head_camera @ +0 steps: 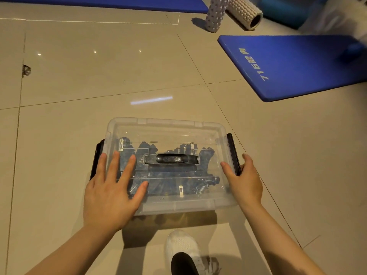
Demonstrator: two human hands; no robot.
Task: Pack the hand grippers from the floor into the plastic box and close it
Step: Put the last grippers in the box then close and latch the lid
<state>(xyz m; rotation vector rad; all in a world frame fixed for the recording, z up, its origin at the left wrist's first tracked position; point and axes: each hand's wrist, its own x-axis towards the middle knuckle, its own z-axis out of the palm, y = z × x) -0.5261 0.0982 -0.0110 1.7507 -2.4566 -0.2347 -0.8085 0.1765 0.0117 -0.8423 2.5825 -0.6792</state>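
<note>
Fig.: closing stage, seen from above. The clear plastic storage box (168,167) sits on the beige tiled floor (79,80), directly in front of the person's white mesh shoe (183,248). The transparent lid w/ black recessed carry handle (171,159) already lies on top. Through it show the blue-and-black hand grippers w/ steel coil springs (164,175), all inside the box; none visible loose on the floor.

Left hand (111,193): flat, fingers straight and spread, palm pressing the lid's near-left area. Right hand (245,181): at the box's right end, fingers extended over the lid edge, thumb side against the black side latch (233,153); it seems to cup the latch rather than clasp it, but the contact is partly hidden. The black latch at the left end (97,159) stands out from the wall, apparently unfastened.

Judgement: packing done; step in hand = seating the lid and snapping the latches. To do it well: keep the left palm's weight on the lid so it stays level, check the rim sits flush all round, then push each latch in toward the box wall, one end at a time, w/ fingers kept out of the pinch line.

Background: blue exercise mat w/ pale lettering (294,64), two grey knobbed foam rollers (230,10).
</note>
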